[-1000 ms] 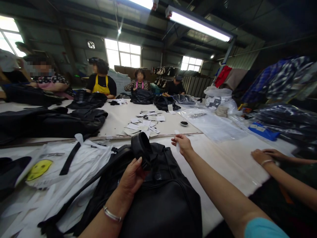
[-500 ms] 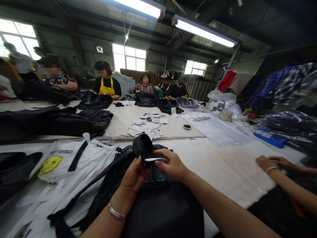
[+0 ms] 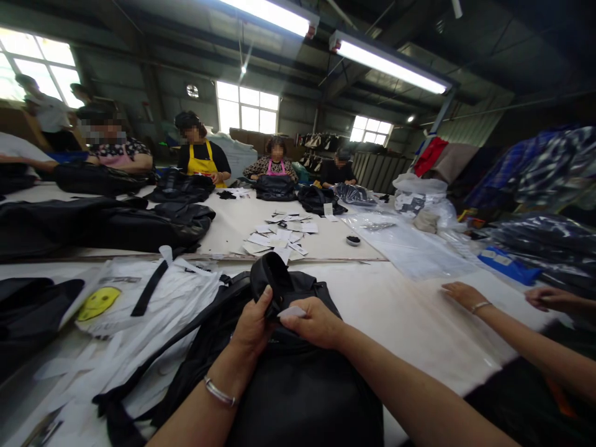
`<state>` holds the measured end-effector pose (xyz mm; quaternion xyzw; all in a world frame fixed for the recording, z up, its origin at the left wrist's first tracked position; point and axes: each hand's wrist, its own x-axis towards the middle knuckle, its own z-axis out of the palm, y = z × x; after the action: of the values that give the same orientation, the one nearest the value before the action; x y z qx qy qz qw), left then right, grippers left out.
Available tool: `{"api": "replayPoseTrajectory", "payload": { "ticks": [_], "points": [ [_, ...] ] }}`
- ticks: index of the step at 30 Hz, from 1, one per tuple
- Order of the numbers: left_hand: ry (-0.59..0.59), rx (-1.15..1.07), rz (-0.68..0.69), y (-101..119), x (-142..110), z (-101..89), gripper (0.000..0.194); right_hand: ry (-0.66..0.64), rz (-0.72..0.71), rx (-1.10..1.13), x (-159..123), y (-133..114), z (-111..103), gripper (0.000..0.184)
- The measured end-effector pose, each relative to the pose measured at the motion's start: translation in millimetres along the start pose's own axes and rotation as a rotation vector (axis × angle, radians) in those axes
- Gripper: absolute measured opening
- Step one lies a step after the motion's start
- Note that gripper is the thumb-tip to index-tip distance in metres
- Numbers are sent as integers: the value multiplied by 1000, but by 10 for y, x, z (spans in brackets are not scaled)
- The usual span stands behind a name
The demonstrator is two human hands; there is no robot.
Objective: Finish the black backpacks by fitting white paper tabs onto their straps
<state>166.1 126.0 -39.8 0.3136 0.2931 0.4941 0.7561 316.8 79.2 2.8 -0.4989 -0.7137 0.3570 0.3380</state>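
Observation:
A black backpack [image 3: 302, 385] lies on the white table [image 3: 395, 310] right in front of me. My left hand [image 3: 254, 326] is closed around its looped black top handle [image 3: 270, 276], thumb on the inner side. My right hand [image 3: 314, 323] pinches a small white paper tag [image 3: 292, 312] and holds it against the handle, touching my left fingers. A silver bangle [image 3: 218, 392] sits on my left wrist.
White plastic bags, one with a yellow smiley [image 3: 97, 302], lie to the left. Loose white tags [image 3: 279, 234] are scattered mid-table, clear bags [image 3: 405, 245] to the right. A co-worker's hands [image 3: 460, 295] rest on the table at right. Several people with black bags sit at the far side.
My right hand drew back from the table with the white tag and came to the handle beside my left hand. The co-worker's hands moved apart on the table.

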Motion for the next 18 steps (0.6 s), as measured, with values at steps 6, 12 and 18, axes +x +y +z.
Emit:
{"api": "replayPoseTrajectory", "payload": {
  "ticks": [6,12,18],
  "points": [
    [426,107,154,186,265,31,40,28,167,90,73,-32,12,31],
    [621,52,172,455,495,-176,33,-44,327,278,-439,-245,-193,40],
    [489,12,146,539,477,62,31,23,374,320,-956,-93,-504,45]
  ]
}}
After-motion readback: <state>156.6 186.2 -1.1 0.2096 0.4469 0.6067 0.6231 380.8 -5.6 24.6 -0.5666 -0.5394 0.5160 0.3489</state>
